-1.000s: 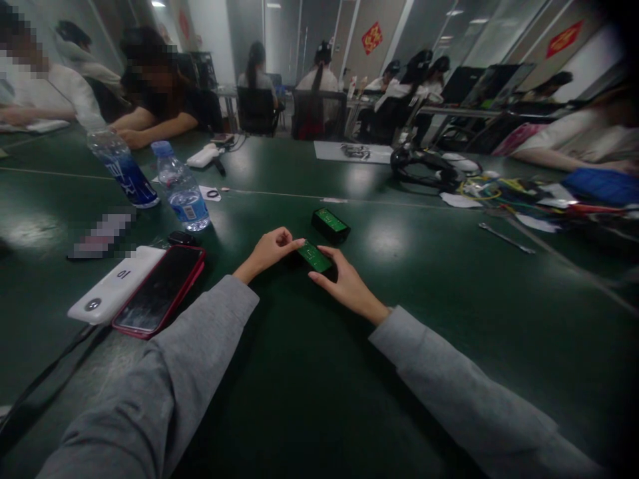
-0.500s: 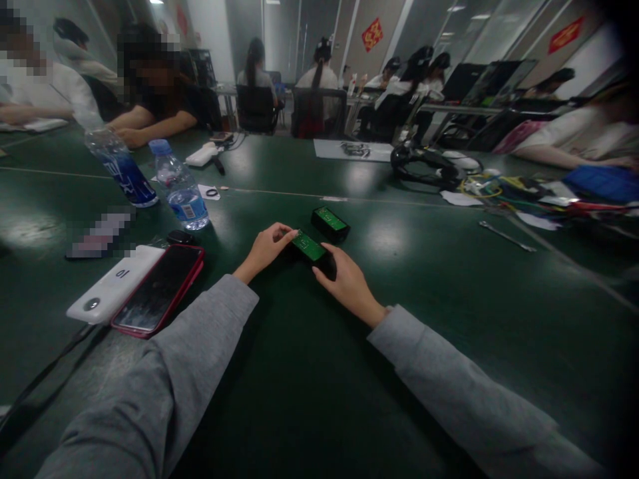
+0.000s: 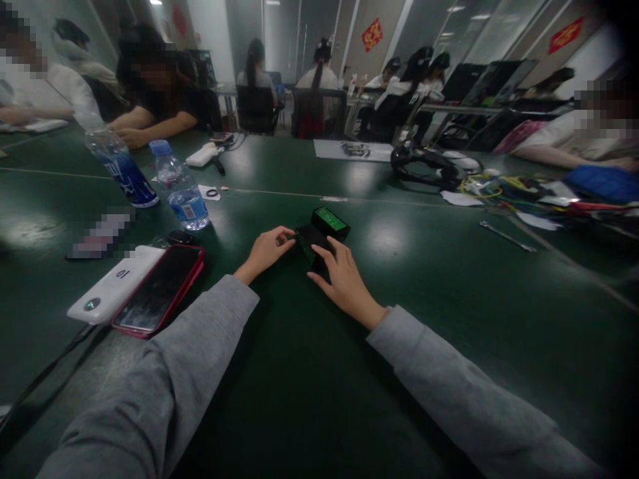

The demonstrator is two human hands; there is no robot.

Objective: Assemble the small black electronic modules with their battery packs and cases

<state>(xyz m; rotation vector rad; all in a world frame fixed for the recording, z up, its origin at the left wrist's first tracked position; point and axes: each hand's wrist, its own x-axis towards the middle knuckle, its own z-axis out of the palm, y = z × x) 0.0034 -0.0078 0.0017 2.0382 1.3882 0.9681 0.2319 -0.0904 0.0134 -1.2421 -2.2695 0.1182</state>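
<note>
A black rectangular case [image 3: 312, 237] sits between my hands, tilted so that mostly a dark face shows, with a little green along its near lower side. My right hand [image 3: 344, 276] grips its right end, fingers over the top and thumb low on the near side. At the left end, my left hand [image 3: 271, 249] has its thumb and bent fingertips against the corner. Just behind lies a second black case with a green circuit board [image 3: 331, 219] facing up, close to or touching the first; I cannot tell which.
On the left are a red-cased phone [image 3: 158, 289], a white device marked 01 [image 3: 120, 283], a small water bottle [image 3: 182, 193] and a larger blue-labelled bottle [image 3: 127, 169]. To the right lie a wrench [image 3: 506, 236] and tangled cables [image 3: 494, 186]. Several people sit around.
The case in my hands has rolled over, so its green board no longer faces up. My right fingers have shifted onto its top. The second case has stayed put.
</note>
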